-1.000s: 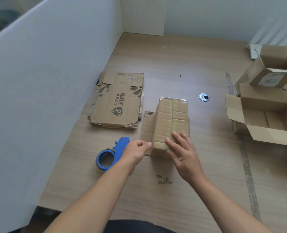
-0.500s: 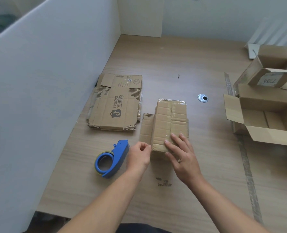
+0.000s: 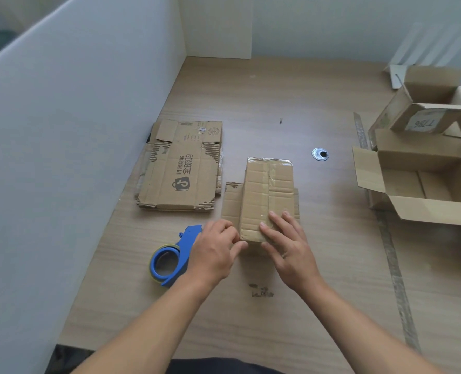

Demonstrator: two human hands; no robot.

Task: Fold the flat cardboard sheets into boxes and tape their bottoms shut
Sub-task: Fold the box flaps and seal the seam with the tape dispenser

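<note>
Wood surface (image 3: 278, 85) fills the view. Finished open boxes (image 3: 418, 184) sit at 3 o'clock, well apart from the work. The stack of flat sheets (image 3: 181, 168) waits at 10 o'clock.

The box in hand (image 3: 267, 195) stands bottom-up near centre, tape strip running 12-to-6 along its seam, loose flaps splayed on the surface underneath.

My right hand (image 3: 288, 247) lies on the box's 6 o'clock end, fingers straight and slightly apart, pressing the tape flat. Left hand (image 3: 213, 255) is at the box's 7 o'clock corner, fingers curled in, thumb toward the near face. Can't tell if they pinch the tape end or just brace the cardboard. Blue tape dispenser (image 3: 170, 257) lies just beside the left wrist at 8 o'clock, not held.

Step, as I read it: rubbing the tape down. To do it well, keep the right palm weight on top so the flaps don't spring, and wrap the tail over the near edge w/ no bubbles.

Vs 1 s ago: left hand has slid from the box's side toward the near corner. Right hand, box and dispenser barely differ.
</note>
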